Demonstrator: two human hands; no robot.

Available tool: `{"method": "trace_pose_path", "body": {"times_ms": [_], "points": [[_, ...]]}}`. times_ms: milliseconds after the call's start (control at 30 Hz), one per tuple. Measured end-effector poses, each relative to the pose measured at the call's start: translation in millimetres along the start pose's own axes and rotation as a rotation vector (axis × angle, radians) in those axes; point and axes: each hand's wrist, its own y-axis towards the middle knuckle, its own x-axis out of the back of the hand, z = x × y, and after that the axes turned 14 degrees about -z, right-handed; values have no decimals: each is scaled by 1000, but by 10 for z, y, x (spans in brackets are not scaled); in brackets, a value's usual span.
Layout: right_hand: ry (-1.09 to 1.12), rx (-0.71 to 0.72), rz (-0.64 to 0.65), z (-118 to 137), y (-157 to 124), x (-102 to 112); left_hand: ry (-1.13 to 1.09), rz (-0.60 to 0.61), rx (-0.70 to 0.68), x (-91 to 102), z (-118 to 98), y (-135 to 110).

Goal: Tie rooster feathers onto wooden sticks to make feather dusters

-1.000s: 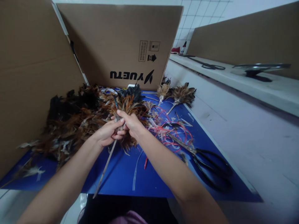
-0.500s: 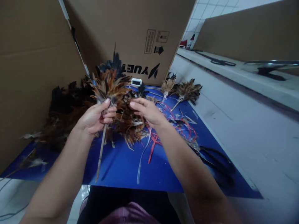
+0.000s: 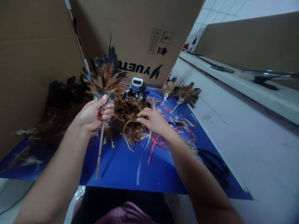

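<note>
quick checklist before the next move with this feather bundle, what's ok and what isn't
1. Feather bundle held: ok, the left hand grips it at its base.
2. Stick unobstructed: ok, it extends below that hand.
3. Right hand gripping a feather: cannot tell, fingertips are at the loose brown feathers.
4. Strings clear of the work area: not ok, red string lies tangled beside the right hand.
5. Scissors blades closed: cannot tell, mostly hidden.

Dim cool light, faint shadow beside stick (image 3: 100, 152), blurred scissors (image 3: 219, 159)

Left grip (image 3: 94, 114) curled, right grip (image 3: 150, 119) half-curled
</note>
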Motion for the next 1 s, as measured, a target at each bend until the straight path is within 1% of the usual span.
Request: {"method": "trace_pose_path", "body": {"times_ms": [67, 167, 267, 367, 433, 533, 667, 733, 867, 1000], "points": [[198, -112, -103, -6, 32, 87, 11, -30, -4, 1, 35, 25], [497, -332, -180, 46, 65, 178, 28, -63, -4, -17, 110, 51], [779, -486, -184, 151, 92, 215, 44, -48, 7, -48, 196, 60], [935, -550, -138, 277, 126, 220, 71, -21, 8, -73, 270, 61], [990, -562, -135, 356, 154, 207, 95, -20, 6, -87, 307, 58], [1038, -558, -181, 439, 196, 147, 133, -32, 0, -111, 350, 47], [1041, -535, -202, 482, 230, 11, 182, -39, 1, -164, 389, 16], [1032, -500, -198, 490, 229, -44, 199, -11, 19, -188, 404, 0], [965, -423, -206, 513, 208, -87, 212, 63, 31, -198, 429, -14], [841, -377, -258, 528, 193, -100, 219, 76, 38, -185, 442, -17]]}}
